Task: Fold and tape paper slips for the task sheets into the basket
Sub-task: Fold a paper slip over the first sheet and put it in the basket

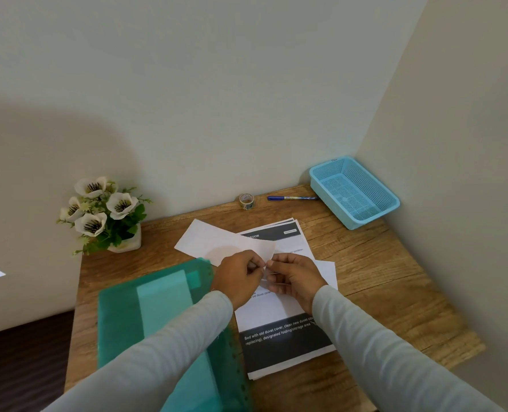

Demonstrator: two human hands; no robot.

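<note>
Paper slip: long white paper strip [224, 243], over the top of the printed sheets; its right end is between both hands, its left end reaches out over bare wood.
Left hand [238, 276]: fingers curled, pinching the slip's near-right end.
Right hand [294, 278]: fingers curled, pinching the same end, fingertips touching those of the left hand.
Task sheets: stack of white printed pages with dark grey bands [276, 310], flat at the table's middle, beneath both hands.
Basket: light blue perforated plastic tray [371, 181], in the far right corner against both walls, well apart from the slip.
Surface: brown wood-grain table [380, 278].
Far edge: small roll of tape [246, 201] standing on edge; blue pen [291, 198] lying beside it.
Left side: translucent green plastic folder [157, 307]; white artificial flowers in a white pot [104, 209].
Room: plain pale walls [217, 99] meeting in a corner.
</note>
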